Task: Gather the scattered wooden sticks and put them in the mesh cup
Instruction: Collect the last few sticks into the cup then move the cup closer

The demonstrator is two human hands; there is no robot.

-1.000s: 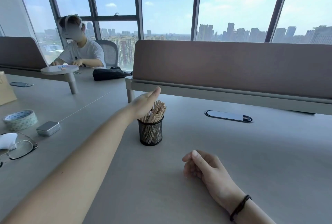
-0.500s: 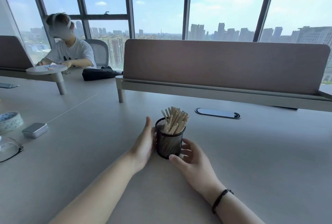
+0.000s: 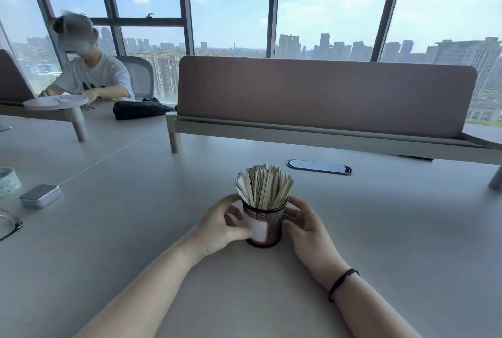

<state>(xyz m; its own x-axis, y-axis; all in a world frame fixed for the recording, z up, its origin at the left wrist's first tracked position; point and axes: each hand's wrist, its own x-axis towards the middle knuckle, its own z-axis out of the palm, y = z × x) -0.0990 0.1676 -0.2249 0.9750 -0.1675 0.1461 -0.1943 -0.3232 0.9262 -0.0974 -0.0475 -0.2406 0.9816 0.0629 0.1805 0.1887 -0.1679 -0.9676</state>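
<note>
A black mesh cup (image 3: 269, 225) with a white, red-edged label stands upright on the grey table (image 3: 380, 229) in front of me. A fanned bunch of wooden sticks (image 3: 263, 184) fills it and pokes out of the top. My left hand (image 3: 220, 225) wraps the cup's left side, with the thumb on the label. On the cup's right side rests my right hand (image 3: 304, 225), fingers curled against the mesh; a black band sits on that wrist. No loose sticks show on the table.
A brown desk divider (image 3: 323, 93) runs across behind the cup, with an oval cable port (image 3: 319, 166) before it. At left lie a small metal tin (image 3: 40, 195), a tape roll (image 3: 8, 181) and glasses (image 3: 9, 222). A person (image 3: 92, 74) sits at the far left.
Both hands have closed in around the cup and drawn it nearer to me. The cup has turned, so its label now faces me. A second ago my right hand lay flat on the table.
</note>
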